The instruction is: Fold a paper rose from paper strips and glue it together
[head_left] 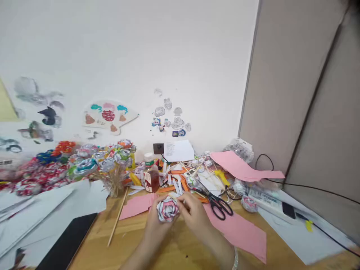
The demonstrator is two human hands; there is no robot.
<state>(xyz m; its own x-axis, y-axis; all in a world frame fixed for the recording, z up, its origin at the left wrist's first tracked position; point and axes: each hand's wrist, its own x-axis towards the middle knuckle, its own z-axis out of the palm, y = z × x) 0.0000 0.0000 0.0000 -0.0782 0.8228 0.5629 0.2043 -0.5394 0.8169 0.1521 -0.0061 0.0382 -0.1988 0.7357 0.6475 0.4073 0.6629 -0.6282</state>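
Paper rose (pixel 168 210) cupped in left hand (pixel 156 223), right hand (pixel 194 213) at its near-side-right edge.
Left: fingers curled narrow around the rose's left side and underside, bloom facing up toward the camera. Right: thumb and index fingertips close together, touching the rose's right rim; blurry there, so can't tell if they pinch a petal or just press. Around the hands: black scissors (pixel 221 207) just right of right hand, on pink paper (pixel 242 234) that runs out beside that forearm; jar (pixel 151 179) beyond left hand; wooden stick (pixel 117 217) left of it, on the bench (pixel 132 240).
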